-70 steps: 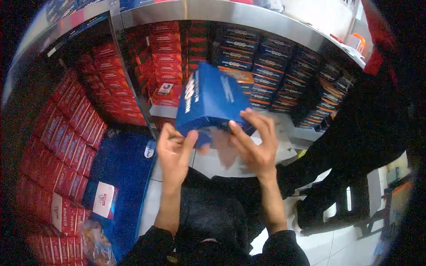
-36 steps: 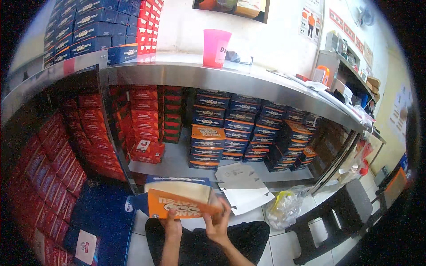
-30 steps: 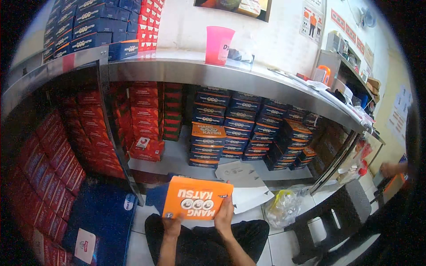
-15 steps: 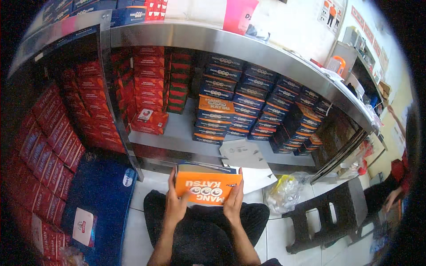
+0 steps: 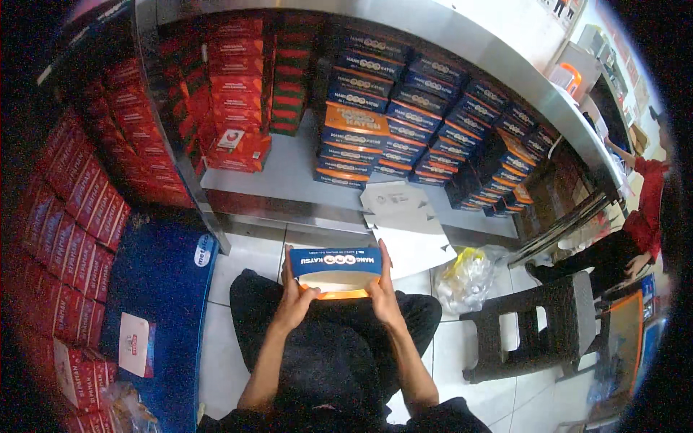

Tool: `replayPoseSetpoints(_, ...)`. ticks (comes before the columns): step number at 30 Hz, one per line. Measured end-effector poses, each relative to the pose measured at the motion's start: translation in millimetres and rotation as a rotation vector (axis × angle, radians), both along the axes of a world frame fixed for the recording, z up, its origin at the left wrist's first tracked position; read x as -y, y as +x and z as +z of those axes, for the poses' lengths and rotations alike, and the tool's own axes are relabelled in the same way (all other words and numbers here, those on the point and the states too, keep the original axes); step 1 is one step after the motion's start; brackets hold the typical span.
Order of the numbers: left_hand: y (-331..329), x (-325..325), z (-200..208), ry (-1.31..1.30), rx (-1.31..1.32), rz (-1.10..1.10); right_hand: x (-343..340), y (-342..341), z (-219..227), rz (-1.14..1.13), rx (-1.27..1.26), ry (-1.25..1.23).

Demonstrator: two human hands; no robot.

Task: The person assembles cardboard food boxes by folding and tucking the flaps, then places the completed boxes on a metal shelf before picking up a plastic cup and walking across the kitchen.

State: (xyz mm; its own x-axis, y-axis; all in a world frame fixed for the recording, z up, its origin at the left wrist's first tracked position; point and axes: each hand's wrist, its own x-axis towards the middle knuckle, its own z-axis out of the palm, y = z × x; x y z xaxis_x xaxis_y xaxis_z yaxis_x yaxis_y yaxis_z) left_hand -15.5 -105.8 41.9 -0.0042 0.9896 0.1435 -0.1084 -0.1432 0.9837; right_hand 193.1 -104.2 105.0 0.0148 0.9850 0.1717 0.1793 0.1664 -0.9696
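A blue and orange cardboard food box (image 5: 338, 260) is between my two hands over my crossed legs. Its blue side faces up, and a pale inner part shows along the edge nearest me, with an orange strip below. My left hand (image 5: 293, 302) grips the left end, thumb on the near edge. On the right end, my right hand (image 5: 382, 292) holds it the same way. Beyond the box, a flat white cardboard sheet (image 5: 406, 227) with cut notches lies partly on the floor and against the shelf edge.
Stacks of blue and orange boxes (image 5: 359, 137) and red boxes (image 5: 234, 108) fill the metal shelf (image 5: 317, 206). Red boxes (image 5: 68, 267) and a blue mat-like panel (image 5: 166, 310) are left. At right are a plastic bag (image 5: 465, 281), a dark stool (image 5: 530, 325) and a person in red (image 5: 642, 224).
The box has tipped in my hands: its orange face was toward me, and now the blue side and pale inside show. My view has dropped lower. More of the person at right shows.
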Motion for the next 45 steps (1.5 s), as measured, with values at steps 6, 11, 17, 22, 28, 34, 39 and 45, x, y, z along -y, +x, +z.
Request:
replayPoseSetpoints(6,-15,-7,37,-0.109,0.088,-0.098,-23,23,-8,0.198,-0.071,0.081)
replayPoseSetpoints(11,-44,-52,23,0.33,-0.403,-0.081,-58,34,14,0.585,0.203,-0.06)
replayPoseSetpoints(17,-34,-79,74,0.288,0.054,0.413,-185,34,47,0.156,-0.127,0.031)
replayPoseSetpoints(22,-10,-69,64,0.266,0.138,0.244,-311,-56,89,-0.035,-0.711,0.001)
replayPoseSetpoints(28,-28,-52,37,0.198,0.098,0.298,-359,-63,72,-0.05,-0.515,-0.185)
replayPoseSetpoints(34,-39,-30,28,0.174,0.045,0.226,-265,53,-15,-0.962,0.6,0.651)
replayPoseSetpoints(39,1,-15,0,0.049,0.048,0.105,-106,332,-151,-1.118,0.91,-0.138)
replayPoseSetpoints(45,52,-16,13,0.017,0.158,-0.081,-87,333,-156,-0.742,0.178,0.257)
